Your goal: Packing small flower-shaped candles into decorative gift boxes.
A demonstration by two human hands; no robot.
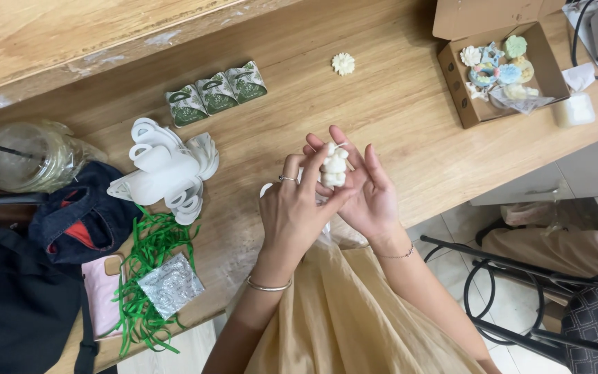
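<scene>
The fingers of both hands close around a small white moulded figure [333, 168], held up above the near edge of the wooden table [396, 104]. The left hand [292, 211], with a ring on one finger, pinches the figure from the left, thumb and fingertips touching it. The right hand [368, 190] cups it from behind and the right, fingers long and slightly spread.

Taking the figure as the landmark: left of it lies a heap of white folded paper boxes [167, 170], and just beyond those stand three green patterned boxes [217, 92] in a row. Below the white heap sit green paper shreds [150, 277] with a silver foil square [171, 284] on top. Straight beyond the figure lies a cream flower-shaped piece [343, 64] alone on the wood. Far right of it an open cardboard box [461, 97] holds several pastel moulded pieces [500, 66]. Far left stands a clear plastic cup [25, 156].
</scene>
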